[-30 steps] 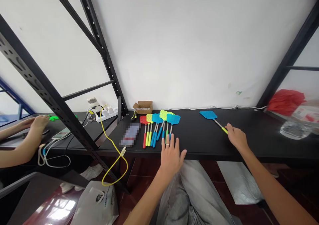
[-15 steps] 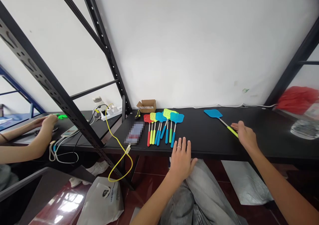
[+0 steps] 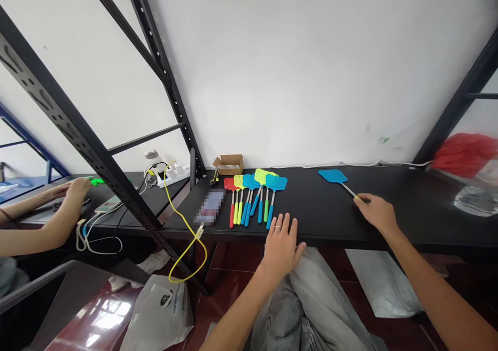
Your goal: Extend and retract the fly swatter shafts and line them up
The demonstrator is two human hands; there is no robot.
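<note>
My right hand (image 3: 376,212) is wrapped round the yellow-green handle of a fly swatter with a blue head (image 3: 332,176). The swatter lies toward the right of the black table, its head pointing away to the left; my fingers cover most of the handle. At the table's front edge my left hand (image 3: 282,244) rests with fingers spread and nothing in it. Just beyond it lies a row of several fly swatters (image 3: 256,195) in red, yellow, blue and green, handles toward me, some heads overlapping.
Left of the row are a blurred-out phone (image 3: 210,207) on a yellow cable (image 3: 179,213) and a small open cardboard box (image 3: 229,164). A black metal shelf post (image 3: 78,133) stands at left, with another person's hands (image 3: 73,187) beyond. Red bags (image 3: 465,155) lie at far right.
My right hand has gone from open fingers beside the yellow-green handle to closed round it, shifting slightly left. The swatter and my left hand have hardly moved.
</note>
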